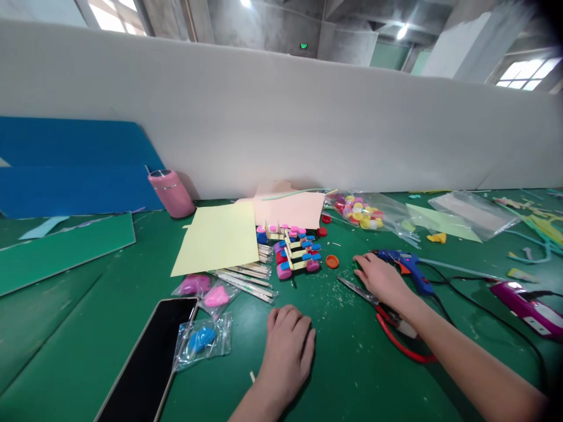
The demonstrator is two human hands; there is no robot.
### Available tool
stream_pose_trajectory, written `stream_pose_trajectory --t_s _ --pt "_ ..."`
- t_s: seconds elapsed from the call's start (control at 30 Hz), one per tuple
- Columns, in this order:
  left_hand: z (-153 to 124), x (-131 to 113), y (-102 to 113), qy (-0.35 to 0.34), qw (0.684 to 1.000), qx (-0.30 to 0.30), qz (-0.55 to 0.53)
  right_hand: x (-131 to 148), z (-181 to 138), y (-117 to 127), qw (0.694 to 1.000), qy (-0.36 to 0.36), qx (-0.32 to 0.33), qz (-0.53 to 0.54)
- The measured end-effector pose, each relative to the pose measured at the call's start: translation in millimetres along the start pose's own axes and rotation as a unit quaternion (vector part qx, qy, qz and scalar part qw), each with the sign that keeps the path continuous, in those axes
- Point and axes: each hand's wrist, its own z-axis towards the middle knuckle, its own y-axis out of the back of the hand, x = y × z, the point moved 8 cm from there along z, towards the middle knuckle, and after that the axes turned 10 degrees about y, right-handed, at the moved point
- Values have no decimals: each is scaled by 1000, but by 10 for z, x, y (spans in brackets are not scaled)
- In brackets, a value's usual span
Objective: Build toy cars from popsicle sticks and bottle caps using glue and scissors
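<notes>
My left hand (288,343) lies palm down on the green table, fingers lightly bent and nothing visible in them. Farther right, my right hand (380,278) is closed at the fingertips beside the blue glue gun (407,266). A small green patch shows between its thumb and fingers; what it is cannot be made out. Under that wrist lie red-handled scissors (387,325), blades pointing left. Between and beyond the hands stands a small model of sticks with pink and blue pieces (297,255). An orange bottle cap (332,261) sits just right of it.
Left of my left hand are a phone (149,357) and a bag with blue clay (202,340). Yellow paper (220,237) partly covers bundled sticks (248,281). Behind are a pink tumbler (171,193) and bagged caps (358,212). A magenta device (528,308) and cables lie right.
</notes>
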Motion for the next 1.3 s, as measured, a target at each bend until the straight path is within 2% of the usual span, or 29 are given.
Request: stream_pose_trajectory --t_s 0.17,0.33,0.53,0.67,0.77,0.87,0.93,1.0,1.07,1.13,1.2,1.3 --pt "1 2 -6 2 1000 5 -4 279 102 188 989 36 -3 146" --pt "7 12 0 6 1000 4 -4 402 235 175 974 54 -1 218" --pt "11 15 0 7 1000 0 0 220 523 22 989 18 -66 131" --pt "3 13 -1 8 1000 -2 1 179 680 -70 995 13 -63 72" --pt "-1 16 -9 8 1000 2 2 155 645 70 996 8 -75 42" --pt "5 19 -15 5 1000 7 -3 83 459 376 995 -5 -101 16" --pt "13 22 -13 3 1000 4 -6 -28 275 613 992 -25 -120 -2" --pt "20 22 -9 -1 1000 -2 -9 -241 60 888 981 -74 -175 -32" --pt "25 21 -8 -7 1000 -9 -11 -524 -166 1165 952 -143 -260 -78" --pt "25 21 -12 -10 1000 -10 -15 -824 -296 1283 930 -195 -295 -101" --pt "24 28 -13 -10 1000 -11 -18 -1104 -287 1201 936 -223 -256 -94" --pt "19 40 -17 -6 1000 -6 -22 -1361 -168 866 962 -220 -154 -58"
